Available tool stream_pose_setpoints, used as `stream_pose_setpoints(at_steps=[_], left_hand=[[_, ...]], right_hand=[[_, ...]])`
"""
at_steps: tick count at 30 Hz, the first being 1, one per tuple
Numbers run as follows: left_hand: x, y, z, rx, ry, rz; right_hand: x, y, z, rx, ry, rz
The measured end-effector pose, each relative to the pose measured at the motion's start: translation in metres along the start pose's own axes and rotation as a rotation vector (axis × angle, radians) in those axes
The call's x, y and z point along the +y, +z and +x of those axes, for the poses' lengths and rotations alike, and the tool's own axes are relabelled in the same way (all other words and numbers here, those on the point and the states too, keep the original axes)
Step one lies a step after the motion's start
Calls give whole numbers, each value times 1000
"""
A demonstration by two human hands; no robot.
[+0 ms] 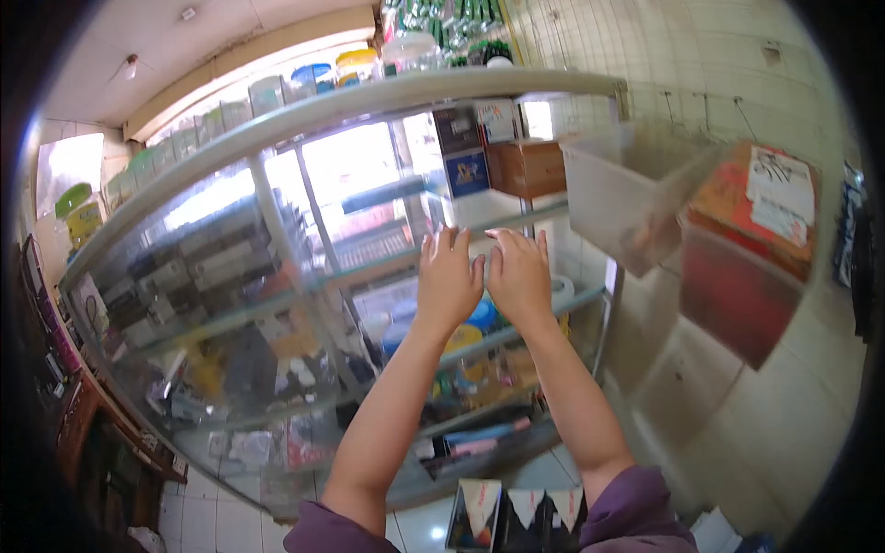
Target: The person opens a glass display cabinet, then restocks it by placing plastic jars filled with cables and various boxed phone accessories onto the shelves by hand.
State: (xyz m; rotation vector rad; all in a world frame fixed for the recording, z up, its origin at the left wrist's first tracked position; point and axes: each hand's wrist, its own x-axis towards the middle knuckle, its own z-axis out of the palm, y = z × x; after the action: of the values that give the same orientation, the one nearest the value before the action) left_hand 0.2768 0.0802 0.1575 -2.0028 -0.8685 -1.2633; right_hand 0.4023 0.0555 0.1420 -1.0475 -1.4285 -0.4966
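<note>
My left hand (449,281) and my right hand (519,276) are raised close together in front of a glass display cabinet (341,97). Their backs face me and the thumbs point inward, nearly meeting. The fingers are apart and bend forward at the tips, and no object shows in either hand. Behind them runs a glass shelf (369,267); whether the fingertips touch it I cannot tell. A brown cardboard box (525,169) sits on the shelf above and to the right of my hands, beside a dark blue box (467,173).
Right of the cabinet stand a translucent plastic bin (599,189) and a reddish bin (737,295) topped by an orange box (719,207) with papers. Clear jars with coloured lids (358,58) line the cabinet top. Boxes with white triangular flaps (479,507) are on the floor below.
</note>
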Motion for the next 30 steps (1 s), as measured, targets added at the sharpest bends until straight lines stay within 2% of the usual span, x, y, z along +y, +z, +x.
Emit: stream_pose_setpoints(at_steps=[3, 12, 16, 20, 22, 23, 25, 26, 30], left_hand=[[37, -48, -60, -86, -178, -199], [147, -170, -237, -123, -339, -315], [180, -199, -294, -148, -478, -388], [180, -184, -381, -178, -565, -353], [178, -171, -429, -215, -643, -301], [181, -166, -442, -215, -644, -304], [188, -158, -467, -180, -766, -250], [189, -149, -482, -256, -851, -266], [206, -131, -502, -292, -907, -281]], right_hand=[[-17, -32, -65, -16, -1, 58], [-92, -172, -245, -245, 255, 121], [-97, -196, -316, -269, 346, 172], [-64, -204, -399, -327, 409, 178], [-39, -205, -446, -365, 504, 86], [-31, -206, -466, -366, 505, 83], [-22, -205, -503, -415, 684, -61], [-20, -203, -518, -416, 689, -65], [-13, -188, -557, -497, 784, -157]])
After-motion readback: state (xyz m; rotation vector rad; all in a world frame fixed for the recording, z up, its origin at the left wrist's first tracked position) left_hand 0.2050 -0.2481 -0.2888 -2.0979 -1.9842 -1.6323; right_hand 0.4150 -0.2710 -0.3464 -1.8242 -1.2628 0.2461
